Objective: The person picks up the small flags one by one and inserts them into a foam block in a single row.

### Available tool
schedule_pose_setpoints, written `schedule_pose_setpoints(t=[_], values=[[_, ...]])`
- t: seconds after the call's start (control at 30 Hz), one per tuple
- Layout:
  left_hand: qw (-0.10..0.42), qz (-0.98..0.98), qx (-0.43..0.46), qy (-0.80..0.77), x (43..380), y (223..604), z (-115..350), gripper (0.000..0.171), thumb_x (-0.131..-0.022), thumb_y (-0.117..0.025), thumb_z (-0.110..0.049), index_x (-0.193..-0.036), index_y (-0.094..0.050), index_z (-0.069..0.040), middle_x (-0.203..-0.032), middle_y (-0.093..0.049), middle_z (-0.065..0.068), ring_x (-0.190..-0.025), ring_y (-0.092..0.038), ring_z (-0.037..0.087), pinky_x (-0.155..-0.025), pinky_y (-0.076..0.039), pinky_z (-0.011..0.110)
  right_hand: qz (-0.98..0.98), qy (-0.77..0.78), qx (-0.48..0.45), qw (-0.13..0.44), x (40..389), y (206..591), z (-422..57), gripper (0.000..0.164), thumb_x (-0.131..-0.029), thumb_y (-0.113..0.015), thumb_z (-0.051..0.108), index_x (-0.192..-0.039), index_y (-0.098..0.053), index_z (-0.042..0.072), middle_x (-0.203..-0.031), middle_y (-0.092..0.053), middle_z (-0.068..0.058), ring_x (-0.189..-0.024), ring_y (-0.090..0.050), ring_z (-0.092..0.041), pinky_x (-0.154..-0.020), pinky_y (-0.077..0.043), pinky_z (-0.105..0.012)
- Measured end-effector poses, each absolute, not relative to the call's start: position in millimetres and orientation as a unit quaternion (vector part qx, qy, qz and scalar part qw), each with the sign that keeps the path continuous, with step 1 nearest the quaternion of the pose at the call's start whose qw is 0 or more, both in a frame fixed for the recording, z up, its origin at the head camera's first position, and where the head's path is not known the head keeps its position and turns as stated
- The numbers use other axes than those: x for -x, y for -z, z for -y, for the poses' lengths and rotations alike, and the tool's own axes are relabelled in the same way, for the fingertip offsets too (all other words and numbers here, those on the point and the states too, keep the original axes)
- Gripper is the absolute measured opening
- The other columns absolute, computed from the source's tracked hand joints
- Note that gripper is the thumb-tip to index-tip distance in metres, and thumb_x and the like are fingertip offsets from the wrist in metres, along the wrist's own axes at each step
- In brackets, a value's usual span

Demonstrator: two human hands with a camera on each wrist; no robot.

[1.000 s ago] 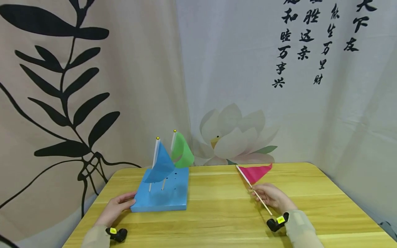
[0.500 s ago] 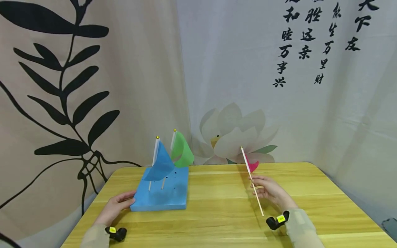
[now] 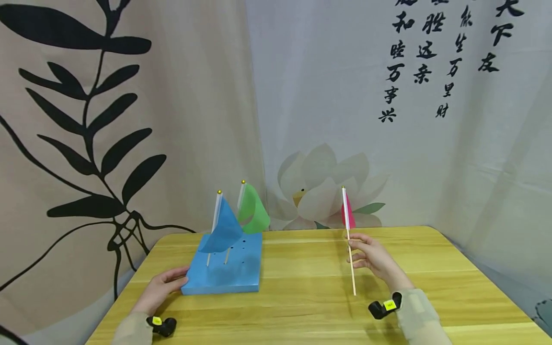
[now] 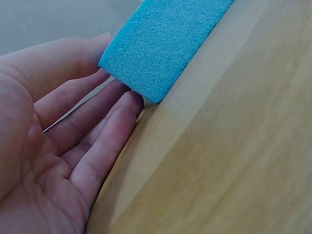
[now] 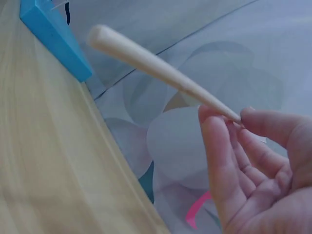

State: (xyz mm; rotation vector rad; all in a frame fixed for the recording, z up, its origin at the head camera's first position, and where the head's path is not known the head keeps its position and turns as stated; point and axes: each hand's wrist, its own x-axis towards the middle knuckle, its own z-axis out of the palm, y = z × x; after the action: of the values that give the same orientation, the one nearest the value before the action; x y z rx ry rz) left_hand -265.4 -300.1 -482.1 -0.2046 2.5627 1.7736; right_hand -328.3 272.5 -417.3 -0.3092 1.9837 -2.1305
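Note:
In the head view my right hand [image 3: 373, 256] pinches a small pink flag [image 3: 348, 215] by its thin wooden stick. The flag stands nearly upright above the table, its cloth partly behind the white sleeve. Thumb and fingertips meet on the stick in the right wrist view, where the lower stick end [image 5: 100, 38] points toward the camera. My left hand [image 3: 161, 287] touches the left edge of a blue foam block [image 3: 241, 280], fingers relaxed; the left wrist view has them against its corner [image 4: 146, 63]. A blue flag [image 3: 224, 230] and a green flag [image 3: 253, 208] stand in the block.
Several small holes show in the block's top. The block lies on a wooden table [image 3: 302, 287], left of the middle. Behind hangs a curtain [image 3: 327, 96] with printed leaves, a lotus and characters. Each wrist carries a small black camera [image 3: 164, 327].
The pink flag has turned from leaning left to nearly upright, and its stick's lower end has swung left. The left hand and block have stayed in place.

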Motion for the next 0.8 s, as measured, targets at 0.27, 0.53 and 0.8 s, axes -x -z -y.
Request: schedule_pose_setpoints(t=[0.27, 0.53, 0.8], values=[[0.007, -0.819, 0.064, -0.57, 264, 484, 302, 0.067, -0.089, -0.071, -0.036, -0.139, -0.049, 0.004, -0.138, -0.05, 0.023, -0.122, -0.051, 0.034, -0.092, -0.051, 0.04, -0.657, 0.743, 0.112, 0.061, 325, 397, -261, 0.013, -0.099, -0.058, 0.015, -0.111, -0.062, 0.018, -0.094, -0.058, -0.012, -0.073, -0.07, -0.024, -0.058, -0.059, -0.029], [0.009, -0.822, 0.062, -0.566, 264, 485, 303, 0.067, -0.09, -0.07, -0.035, -0.139, -0.049, 0.005, -0.138, -0.05, 0.024, -0.121, -0.051, 0.035, -0.092, -0.051, 0.041, -0.655, 0.748, 0.109, 0.004, 323, 383, -239, 0.015, -0.097, -0.061, 0.015, -0.112, -0.06, 0.013, -0.089, -0.064, -0.005, -0.079, -0.07, -0.027, -0.057, -0.058, -0.03], [0.005, -0.821, 0.059, -0.567, 269, 487, 304, 0.067, -0.089, -0.071, -0.036, -0.138, -0.05, 0.004, -0.138, -0.051, 0.023, -0.121, -0.051, 0.034, -0.092, -0.051, 0.04, -0.67, 0.733, 0.111, -0.037, 328, 371, -214, 0.023, -0.097, -0.06, 0.012, -0.119, -0.055, 0.005, -0.087, -0.066, -0.006, -0.079, -0.071, -0.029, -0.051, -0.056, -0.027]])
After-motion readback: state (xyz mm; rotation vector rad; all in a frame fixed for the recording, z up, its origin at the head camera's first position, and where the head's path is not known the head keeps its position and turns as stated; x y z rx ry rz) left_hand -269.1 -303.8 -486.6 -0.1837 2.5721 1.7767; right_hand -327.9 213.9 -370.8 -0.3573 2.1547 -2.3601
